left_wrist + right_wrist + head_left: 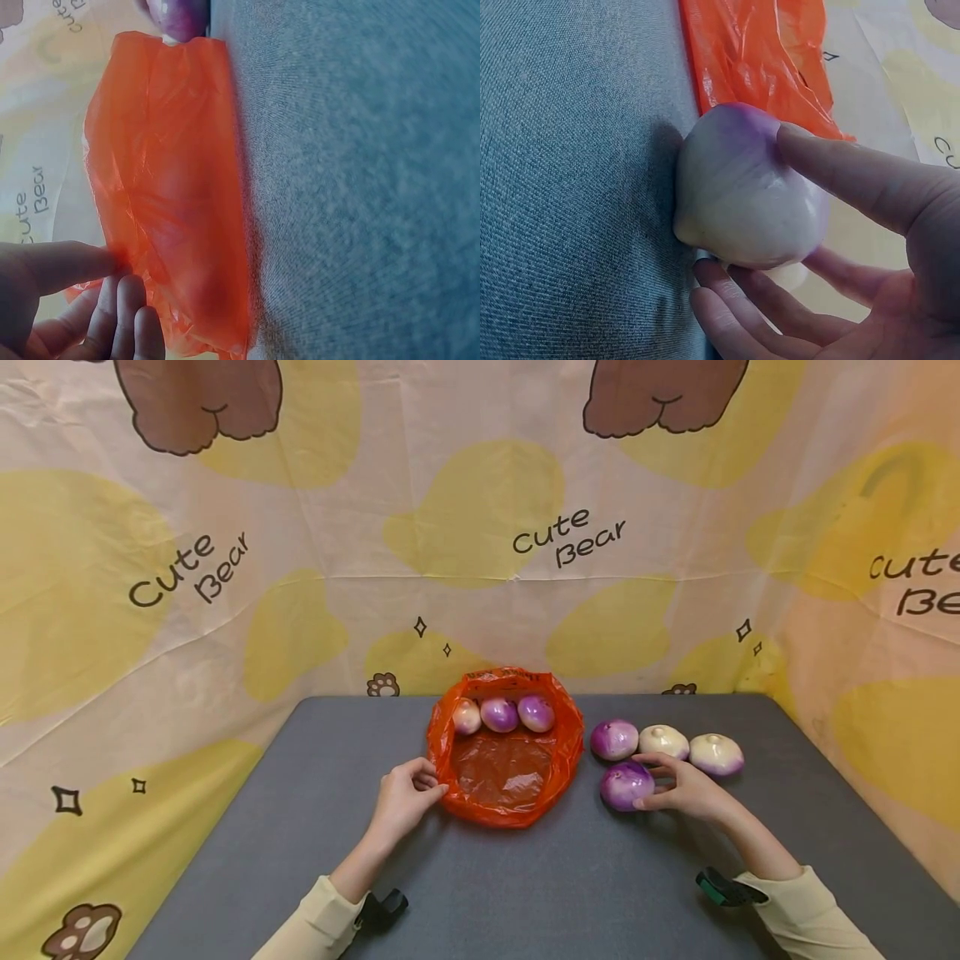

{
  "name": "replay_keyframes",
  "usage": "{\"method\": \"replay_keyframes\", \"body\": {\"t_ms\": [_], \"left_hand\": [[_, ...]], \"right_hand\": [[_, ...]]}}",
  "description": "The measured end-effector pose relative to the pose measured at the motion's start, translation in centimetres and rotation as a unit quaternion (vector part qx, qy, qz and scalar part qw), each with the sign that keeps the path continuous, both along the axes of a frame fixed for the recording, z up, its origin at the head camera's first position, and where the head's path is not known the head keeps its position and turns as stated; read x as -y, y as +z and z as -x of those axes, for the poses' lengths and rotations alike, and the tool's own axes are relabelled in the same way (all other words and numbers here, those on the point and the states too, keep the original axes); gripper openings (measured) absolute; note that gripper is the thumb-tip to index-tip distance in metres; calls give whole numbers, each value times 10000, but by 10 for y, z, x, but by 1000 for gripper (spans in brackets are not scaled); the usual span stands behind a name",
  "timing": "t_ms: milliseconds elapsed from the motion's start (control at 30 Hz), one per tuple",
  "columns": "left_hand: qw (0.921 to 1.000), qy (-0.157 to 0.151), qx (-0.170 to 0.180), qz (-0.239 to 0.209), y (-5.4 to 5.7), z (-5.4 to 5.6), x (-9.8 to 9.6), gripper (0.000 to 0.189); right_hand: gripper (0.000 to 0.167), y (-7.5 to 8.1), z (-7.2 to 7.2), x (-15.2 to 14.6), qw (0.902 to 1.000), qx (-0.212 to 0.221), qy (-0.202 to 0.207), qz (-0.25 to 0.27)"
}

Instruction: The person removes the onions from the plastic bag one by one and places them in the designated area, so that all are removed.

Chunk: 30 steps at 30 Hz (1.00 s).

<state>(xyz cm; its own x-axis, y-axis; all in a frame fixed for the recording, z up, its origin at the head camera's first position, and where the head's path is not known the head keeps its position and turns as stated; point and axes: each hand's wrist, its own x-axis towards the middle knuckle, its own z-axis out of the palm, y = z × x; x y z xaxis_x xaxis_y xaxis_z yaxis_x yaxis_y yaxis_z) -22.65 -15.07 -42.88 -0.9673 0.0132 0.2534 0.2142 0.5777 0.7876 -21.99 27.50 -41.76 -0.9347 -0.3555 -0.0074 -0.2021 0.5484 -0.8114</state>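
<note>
An orange-red plastic bag (501,814) stands on the table with its mouth wide open, and three purple-and-white onions (499,715) lie at the back inside it. My left hand (405,797) pinches the bag's left rim between thumb and fingers; the left wrist view shows the thumb (75,264) on the thin plastic. Right of the bag, my right hand (686,787) grips a purple onion (626,786), thumb on one side and fingers on the other. In the right wrist view this onion (742,187) shows its pale side, close to the tabletop; whether it touches cannot be told.
Behind the gripped onion, a purple onion (614,740), a white onion (663,742) and a white onion with a purple underside (717,754) stand in a row. The grey table (540,893) meets a printed cloth backdrop (465,543) at its far edge.
</note>
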Motion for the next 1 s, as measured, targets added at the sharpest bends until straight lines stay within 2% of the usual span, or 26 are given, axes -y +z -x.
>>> {"method": "replay_keyframes", "body": {"t_ms": [567,1000], "left_hand": [[10000,9,3,-48,1,-1,-1,16],[10000,-3,6,-12,1,-1,-1,16]], "right_hand": [[71,2,-1,-3,9999,82,-71,97],[70,-2,-1,1,9999,-20,-42,95]]}}
